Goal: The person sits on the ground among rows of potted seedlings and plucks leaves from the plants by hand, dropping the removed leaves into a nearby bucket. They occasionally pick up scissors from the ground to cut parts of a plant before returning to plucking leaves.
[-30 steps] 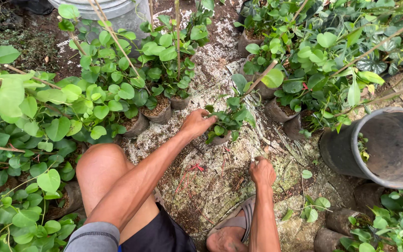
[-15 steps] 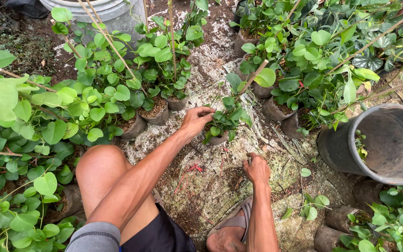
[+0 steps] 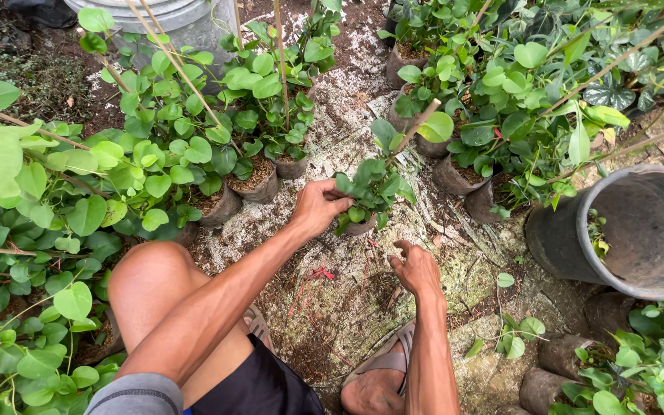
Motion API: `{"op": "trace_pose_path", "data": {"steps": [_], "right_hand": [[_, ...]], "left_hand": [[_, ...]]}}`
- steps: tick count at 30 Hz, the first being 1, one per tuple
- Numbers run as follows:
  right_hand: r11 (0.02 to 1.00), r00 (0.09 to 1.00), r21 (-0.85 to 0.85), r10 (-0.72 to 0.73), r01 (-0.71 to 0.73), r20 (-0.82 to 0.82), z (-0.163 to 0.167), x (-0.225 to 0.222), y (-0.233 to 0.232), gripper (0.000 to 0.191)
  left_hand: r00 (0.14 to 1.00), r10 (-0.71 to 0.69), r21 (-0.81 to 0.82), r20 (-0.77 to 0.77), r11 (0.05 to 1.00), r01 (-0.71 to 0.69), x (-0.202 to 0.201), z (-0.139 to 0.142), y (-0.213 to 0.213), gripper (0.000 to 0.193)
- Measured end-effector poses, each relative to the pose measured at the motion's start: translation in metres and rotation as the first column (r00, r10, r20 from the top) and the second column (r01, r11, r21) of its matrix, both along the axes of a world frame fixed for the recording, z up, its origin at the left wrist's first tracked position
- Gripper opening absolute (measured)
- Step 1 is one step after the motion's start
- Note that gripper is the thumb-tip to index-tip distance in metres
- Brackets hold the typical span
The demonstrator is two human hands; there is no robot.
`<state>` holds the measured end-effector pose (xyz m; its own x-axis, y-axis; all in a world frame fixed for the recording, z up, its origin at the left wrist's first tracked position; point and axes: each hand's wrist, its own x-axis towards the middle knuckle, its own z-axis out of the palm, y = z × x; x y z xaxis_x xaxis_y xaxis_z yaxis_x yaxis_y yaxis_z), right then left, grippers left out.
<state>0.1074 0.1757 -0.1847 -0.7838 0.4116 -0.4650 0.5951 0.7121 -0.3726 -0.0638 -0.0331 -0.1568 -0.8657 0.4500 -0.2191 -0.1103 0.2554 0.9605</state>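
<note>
The left hand (image 3: pixel 318 206) is extended forward and curled around the near left side of a small potted plant (image 3: pixel 370 192). The fingers are closed on the leaves and upper edge of the small dark pot; the exact contact on the pot rim is partly hidden by foliage, so the hold appears to be on the rim rather than on the stems.

The potted plant stands upright on bare, pale-crusted ground (image 3: pixel 347 307), in the gap between two groups of pots. A thin wooden stake (image 3: pixel 416 125) rises from it, tilted to the right.

The right hand (image 3: pixel 416 269) is low over the ground, just in front of the plant and apart from it. Its fingers are loosely bent and hold nothing.

To the left, a row of staked plants in dark pots (image 3: pixel 259 180) stands close together. To the right lies a large black bucket (image 3: pixel 639 230), tilted toward the camera. A bent knee (image 3: pixel 151 277) and a sandalled foot (image 3: pixel 378 380) are in the foreground.
</note>
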Motion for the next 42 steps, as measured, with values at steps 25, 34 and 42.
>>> {"op": "trace_pose_path", "data": {"steps": [25, 34, 42], "right_hand": [[0.950, 0.719, -0.307, -0.251, 0.054, -0.648, 0.089, -0.061, -0.073, 0.035], [0.814, 0.555, -0.580, -0.494, 0.023, -0.670, 0.059, -0.075, -0.061, 0.015], [0.730, 0.508, -0.678, -0.616, 0.082, -0.602, 0.063, -0.074, -0.052, 0.016]], "left_hand": [[0.937, -0.116, 0.150, -0.330, 0.973, 0.173, 0.025, 0.025, 0.007, 0.031], [0.961, -0.110, 0.177, -0.252, 0.971, 0.158, 0.023, 0.022, 0.018, 0.028], [0.860, -0.075, -0.126, -0.505, 0.992, 0.013, 0.015, 0.021, 0.008, 0.029]]}}
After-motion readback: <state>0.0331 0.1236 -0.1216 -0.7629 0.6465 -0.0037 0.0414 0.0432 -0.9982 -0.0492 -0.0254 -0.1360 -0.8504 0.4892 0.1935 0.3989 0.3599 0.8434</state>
